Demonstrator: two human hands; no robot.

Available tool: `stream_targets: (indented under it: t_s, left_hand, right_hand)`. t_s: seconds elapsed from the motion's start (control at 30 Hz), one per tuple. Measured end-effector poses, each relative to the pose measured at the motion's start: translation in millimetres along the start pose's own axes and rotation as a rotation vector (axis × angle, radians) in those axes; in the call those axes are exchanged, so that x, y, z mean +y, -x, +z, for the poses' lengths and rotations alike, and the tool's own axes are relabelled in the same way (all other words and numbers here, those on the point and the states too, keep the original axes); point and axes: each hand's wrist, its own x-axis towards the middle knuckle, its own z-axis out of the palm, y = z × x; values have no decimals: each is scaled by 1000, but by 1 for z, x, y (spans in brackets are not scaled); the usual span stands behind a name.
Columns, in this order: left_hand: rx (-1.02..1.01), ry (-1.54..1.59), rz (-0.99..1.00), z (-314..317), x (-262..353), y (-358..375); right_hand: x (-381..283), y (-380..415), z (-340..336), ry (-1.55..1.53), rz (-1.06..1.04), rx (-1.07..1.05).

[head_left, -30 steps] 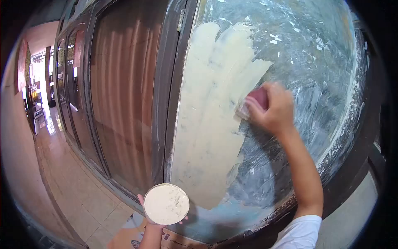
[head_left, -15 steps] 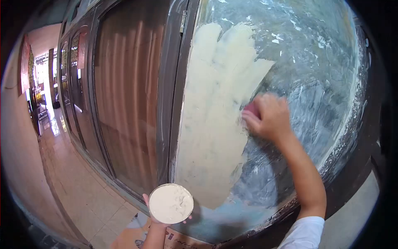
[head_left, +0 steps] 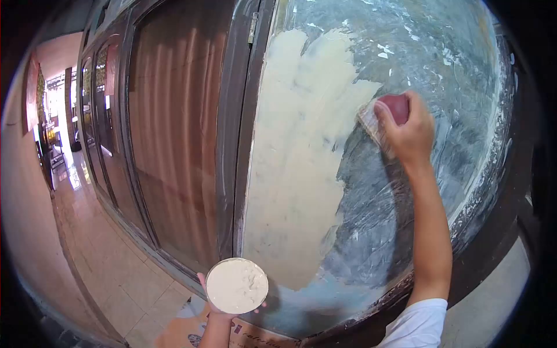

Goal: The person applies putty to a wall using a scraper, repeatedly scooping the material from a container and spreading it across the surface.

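My right hand (head_left: 416,134) is closed around a putty spreader with a dark red grip (head_left: 395,108) and a pale, smeared blade (head_left: 371,123). The blade's edge is at the right border of a cream putty layer (head_left: 299,156) on the grey-blue wall panel (head_left: 371,214). Low in the view, my left hand (head_left: 217,316) supports a round tub (head_left: 237,313) from beneath, with fingertips showing on both sides. Cream putty (head_left: 229,284) fills the tub, its surface smooth on the left and gouged on the right.
Left of the panel stands a dark wooden frame (head_left: 232,139) with a hinge (head_left: 252,28), beside a glazed pane with a brown curtain (head_left: 174,133). A tiled floor (head_left: 110,261) runs along it. Printed cardboard (head_left: 255,336) lies below the tub.
My right hand has moved up and right with the spreader, uncovering the putty's ragged right edge. My left hand and the tub have barely shifted.
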Motion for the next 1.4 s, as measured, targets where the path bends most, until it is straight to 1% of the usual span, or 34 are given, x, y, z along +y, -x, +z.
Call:
stream_targets:
  t_s: [0.03,0.1,0.13,0.17,0.2,0.23,0.3,0.37,0.43,0.47,0.53,0.57,0.63,0.67,0.7,0.77,0.8,0.83,0.9,0.93,0.97,1.03,1.07,1.1,1.17,1.2,1.23,1.3,1.33,1.4]
  left_hand:
    - [19,1,13,1,0,1]
    - [27,-14,7,-6,4,5]
    - [-16,-38,-11,-9,6,5]
    - [-56,-66,-30,-11,7,5]
    - [-56,-57,-32,-12,8,5]
    - [-53,-59,-35,-9,6,5]
    - [5,-20,46,-3,1,4]
    - [11,-35,34,-6,3,6]
    - [38,-20,39,-7,3,9]
    - [46,-32,31,-7,5,10]
    - [19,-35,21,-8,5,10]
    - [-6,-41,3,-8,6,10]
    - [3,-67,-1,-10,6,8]
    - [-29,-57,-2,-12,5,9]
    - [-61,-49,-1,-13,5,9]
    - [-67,-55,-6,-9,3,9]
    - [-62,-52,-6,-10,4,10]
    - [-59,-50,-4,-11,4,11]
    - [-85,-66,-10,-12,6,14]
    - [-50,-64,-1,-10,7,15]
    - [-15,-58,7,-10,6,17]
    - [-9,-32,11,-11,5,21]
    - [-6,-7,17,-9,6,22]
    - [-8,-6,16,-7,7,22]
    - [46,124,92,0,2,24]
    - [57,98,90,-6,5,27]
    - [60,99,87,-6,3,28]
    - [119,101,80,-3,4,27]
    - [-38,-8,-11,-7,6,25]
    - [-67,-8,-15,-15,7,27]
  right_hand:
    - [-17,11,-7,-53,-37,-135]
    - [-36,44,-7,-125,-350,-319]
    - [-35,43,-5,-129,-356,-319]
    - [-34,40,-1,-41,-332,-312]
    - [-32,37,1,49,-301,-305]
    - [-22,24,5,51,-296,-305]
    - [2,-10,9,116,-5,115]
    - [-7,1,1,100,8,92]
    - [-30,32,-8,-99,-213,-353]
    - [-32,40,-5,-100,-216,-354]
    - [-32,51,4,-24,-419,-379]
    - [-28,39,3,-25,-412,-377]
    - [-8,-6,5,40,100,-95]
    - [1,-13,9,81,55,92]
    - [-2,-6,9,81,54,92]
    - [-29,21,1,-147,-153,-174]
    - [-38,40,1,-145,-318,-312]
    - [-44,56,0,-67,-447,-374]
    - [-33,41,11,13,-391,-319]
    - [-28,16,8,32,-252,-187]
    - [-20,3,8,34,-247,-185]
    - [-7,-9,7,92,-81,-17]
    - [-21,3,1,22,-186,-68]
    - [-33,19,-5,23,-189,-67]
    - [-48,50,-7,-129,-497,-324]
    - [-42,49,-3,-51,-509,-340]
    - [-29,35,2,-49,-506,-343]
    - [-3,-1,11,148,-196,-17]
    - [-1,-5,7,148,-198,-10]
    - [-1,-9,0,-26,-72,13]
